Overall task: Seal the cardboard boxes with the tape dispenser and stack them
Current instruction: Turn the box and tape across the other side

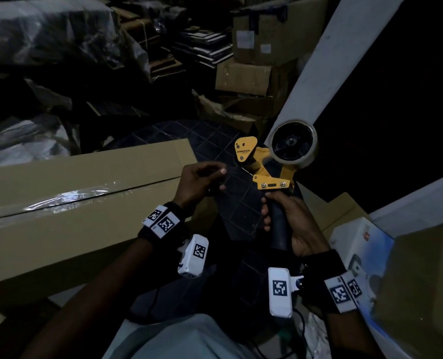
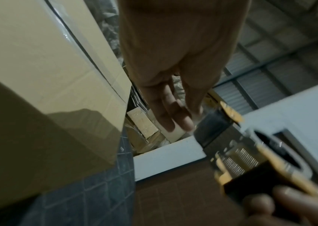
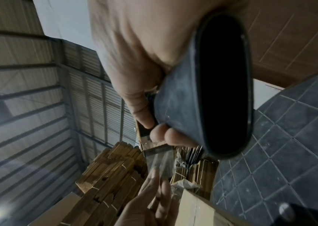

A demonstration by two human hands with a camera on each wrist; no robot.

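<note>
Dark floor tiles (image 1: 230, 149) lie beneath a dim storeroom scene. Just right of the taped cardboard box (image 1: 80, 200), the yellow tape dispenser (image 1: 264, 164) stands with its long axis upright, handle down, roll (image 1: 294, 145) on top, cutter head toward the box. The right hand (image 1: 290, 224) wraps the black handle; the left hand (image 1: 202, 182), fingers loosely extended, hovers beside the cutter, holding nothing that I can see.

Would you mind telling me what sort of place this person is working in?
Probably a warehouse or packing storeroom: piled cardboard boxes, bundles of flattened cartons and corrugated metal walls.
</note>
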